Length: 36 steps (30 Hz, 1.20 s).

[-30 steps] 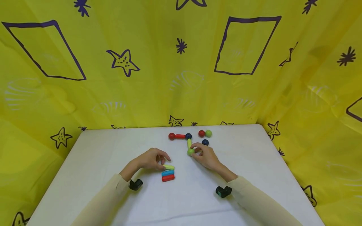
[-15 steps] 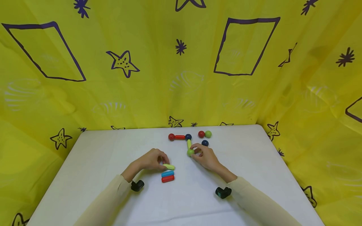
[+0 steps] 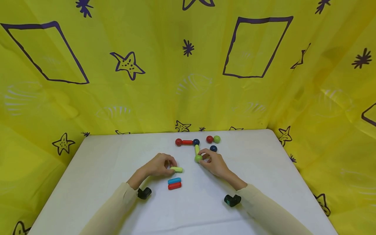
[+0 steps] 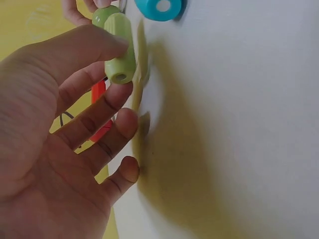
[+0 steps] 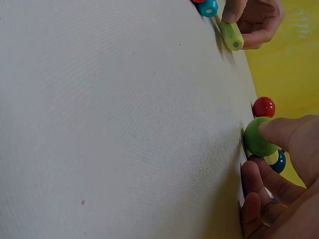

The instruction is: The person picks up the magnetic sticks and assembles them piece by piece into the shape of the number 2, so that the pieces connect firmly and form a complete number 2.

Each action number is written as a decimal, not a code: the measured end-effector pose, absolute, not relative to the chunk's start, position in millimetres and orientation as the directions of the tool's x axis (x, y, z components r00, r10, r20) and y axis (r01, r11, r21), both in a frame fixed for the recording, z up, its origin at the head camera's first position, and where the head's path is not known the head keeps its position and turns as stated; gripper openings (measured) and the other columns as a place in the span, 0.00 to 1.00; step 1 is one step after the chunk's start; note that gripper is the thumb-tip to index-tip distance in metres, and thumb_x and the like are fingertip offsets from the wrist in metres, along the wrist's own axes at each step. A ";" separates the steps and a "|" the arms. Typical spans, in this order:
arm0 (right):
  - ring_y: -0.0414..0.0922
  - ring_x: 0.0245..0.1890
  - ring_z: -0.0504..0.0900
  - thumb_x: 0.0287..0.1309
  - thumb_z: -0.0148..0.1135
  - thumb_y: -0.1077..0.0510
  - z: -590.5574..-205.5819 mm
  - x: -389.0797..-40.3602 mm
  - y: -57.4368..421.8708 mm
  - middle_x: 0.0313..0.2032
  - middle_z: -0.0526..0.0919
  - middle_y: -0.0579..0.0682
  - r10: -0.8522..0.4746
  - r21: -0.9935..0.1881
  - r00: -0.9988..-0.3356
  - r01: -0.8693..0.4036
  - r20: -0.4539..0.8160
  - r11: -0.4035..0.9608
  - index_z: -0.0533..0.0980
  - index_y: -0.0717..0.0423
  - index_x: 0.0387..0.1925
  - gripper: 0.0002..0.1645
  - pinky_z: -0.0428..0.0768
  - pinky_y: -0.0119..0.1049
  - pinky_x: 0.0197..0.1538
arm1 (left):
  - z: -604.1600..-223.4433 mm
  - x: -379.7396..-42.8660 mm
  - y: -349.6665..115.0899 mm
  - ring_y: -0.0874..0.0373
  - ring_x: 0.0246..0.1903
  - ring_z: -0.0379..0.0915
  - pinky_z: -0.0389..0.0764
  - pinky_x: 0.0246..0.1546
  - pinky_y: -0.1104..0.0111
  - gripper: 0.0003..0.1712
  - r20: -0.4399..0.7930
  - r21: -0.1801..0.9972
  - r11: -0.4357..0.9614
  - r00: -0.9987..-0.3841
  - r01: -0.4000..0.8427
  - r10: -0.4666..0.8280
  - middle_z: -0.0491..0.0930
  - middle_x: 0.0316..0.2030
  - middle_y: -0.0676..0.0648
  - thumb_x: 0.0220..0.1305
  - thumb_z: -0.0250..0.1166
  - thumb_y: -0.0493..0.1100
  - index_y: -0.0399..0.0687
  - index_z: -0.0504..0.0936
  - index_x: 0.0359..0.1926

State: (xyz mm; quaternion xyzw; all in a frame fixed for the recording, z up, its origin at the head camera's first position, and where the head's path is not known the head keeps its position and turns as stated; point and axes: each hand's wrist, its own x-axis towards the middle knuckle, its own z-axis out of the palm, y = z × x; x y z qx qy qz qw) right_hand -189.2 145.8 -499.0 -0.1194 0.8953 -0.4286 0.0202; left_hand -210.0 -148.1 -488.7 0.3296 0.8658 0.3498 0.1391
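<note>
My left hand [image 3: 160, 165] pinches a light green rod [image 3: 177, 169] between thumb and fingers; a small round hole shows in its end in the left wrist view. My right hand [image 3: 215, 163] holds a green ball [image 3: 198, 158] with thumb and fingertips. From that ball another light green rod [image 3: 197, 149] runs back to a dark blue ball [image 3: 196, 142]. A red rod [image 3: 187, 142] joins the blue ball to a red ball [image 3: 178, 142] on the left, giving a bent chain. In the right wrist view the held rod [image 5: 232, 36] is tilted, its end facing the camera.
A blue rod [image 3: 174, 180] and a red rod [image 3: 174, 185] lie side by side in front of the left hand. Behind the right hand sit a loose red ball [image 3: 210, 139], a green ball [image 3: 217, 139] and a dark blue ball [image 3: 213, 148]. Yellow patterned cloth [image 3: 147, 98] walls the white table [image 3: 117, 147].
My left hand has taken hold of the light green rod and moved it slightly away from the blue and red rods. My right hand stays on the green ball.
</note>
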 end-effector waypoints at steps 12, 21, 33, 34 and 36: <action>0.43 0.32 0.78 0.62 0.72 0.62 -502.9 -191.2 147.0 0.41 0.88 0.49 -0.236 -0.764 -0.969 -0.211 0.080 0.609 0.80 0.47 0.49 0.16 0.78 0.38 0.40 | -477.5 -226.5 -141.2 0.52 0.30 0.75 0.73 0.30 0.73 0.09 0.127 0.704 0.519 -0.805 0.485 0.580 0.81 0.31 0.53 0.57 0.75 0.35 0.45 0.88 0.40; 0.43 0.31 0.78 0.62 0.72 0.62 -503.5 -191.6 147.0 0.42 0.88 0.49 -0.238 -0.769 -0.968 -0.209 0.076 0.604 0.81 0.47 0.49 0.16 0.78 0.37 0.39 | -478.4 -234.6 -135.7 0.52 0.32 0.75 0.74 0.31 0.72 0.09 0.107 0.729 0.505 -0.805 0.463 0.583 0.81 0.32 0.53 0.58 0.74 0.35 0.44 0.88 0.41; 0.42 0.30 0.78 0.62 0.72 0.62 -504.2 -191.7 147.4 0.41 0.88 0.49 -0.232 -0.768 -0.970 -0.201 0.070 0.608 0.81 0.47 0.49 0.16 0.77 0.36 0.38 | -486.5 -245.4 -113.2 0.61 0.28 0.71 0.75 0.31 0.72 0.08 0.061 0.724 0.517 -0.789 0.457 0.612 0.80 0.29 0.52 0.57 0.74 0.36 0.44 0.88 0.39; 0.42 0.30 0.78 0.61 0.72 0.62 -503.9 -191.6 147.2 0.41 0.88 0.49 -0.232 -0.767 -0.970 -0.202 0.071 0.609 0.81 0.47 0.49 0.16 0.78 0.36 0.38 | -486.3 -246.3 -111.3 0.61 0.28 0.71 0.75 0.30 0.72 0.08 0.061 0.723 0.516 -0.787 0.459 0.614 0.80 0.29 0.52 0.57 0.74 0.36 0.44 0.88 0.39; 0.42 0.30 0.78 0.61 0.73 0.62 -503.6 -191.6 147.2 0.42 0.88 0.50 -0.235 -0.768 -0.969 -0.205 0.073 0.607 0.81 0.47 0.49 0.16 0.78 0.36 0.38 | -486.2 -248.2 -108.1 0.61 0.27 0.71 0.75 0.30 0.72 0.08 0.062 0.721 0.515 -0.783 0.465 0.620 0.80 0.29 0.52 0.57 0.74 0.36 0.44 0.88 0.39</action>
